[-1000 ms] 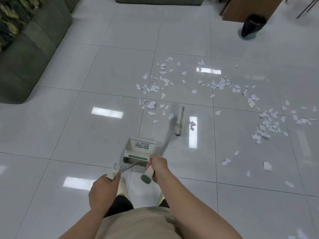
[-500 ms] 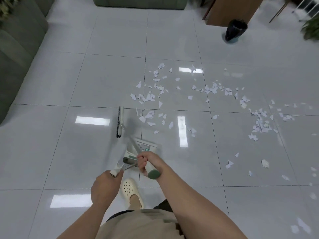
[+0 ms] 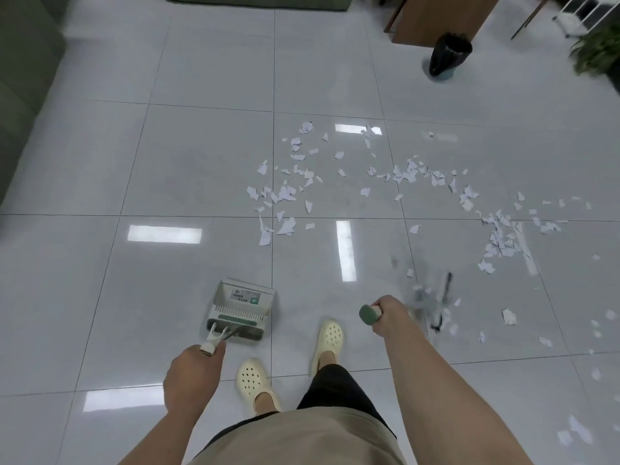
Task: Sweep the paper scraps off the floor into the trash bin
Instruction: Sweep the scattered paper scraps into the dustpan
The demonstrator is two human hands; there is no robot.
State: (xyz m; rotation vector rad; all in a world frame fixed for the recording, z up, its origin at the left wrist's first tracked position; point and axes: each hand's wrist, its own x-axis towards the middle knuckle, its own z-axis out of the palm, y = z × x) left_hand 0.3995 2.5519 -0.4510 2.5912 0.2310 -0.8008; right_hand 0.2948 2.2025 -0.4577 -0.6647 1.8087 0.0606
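White paper scraps [image 3: 288,193] lie scattered over the glossy tiles from the centre to the right edge. My left hand [image 3: 193,374] grips the handle of a white and green dustpan [image 3: 240,310] that stands on the floor in front of my feet. My right hand [image 3: 389,313] grips the green-capped handle of the broom. The broom head [image 3: 441,302] is blurred with motion, low on the floor to my right among a few scraps. The trash bin [image 3: 448,55], lined with a black bag, stands far off at the upper right.
A wooden cabinet [image 3: 436,15] stands just behind the bin, with a plant [image 3: 600,52] and a white rack at the far right. Green sofas border the left edge [image 3: 23,62] and the top. My cream clogs [image 3: 328,337] stand on the tiles.
The broom has swung from the left of the dustpan across to my right side, its head now blurred near the right-hand scraps. My hands have moved apart and the dustpan stays in front.
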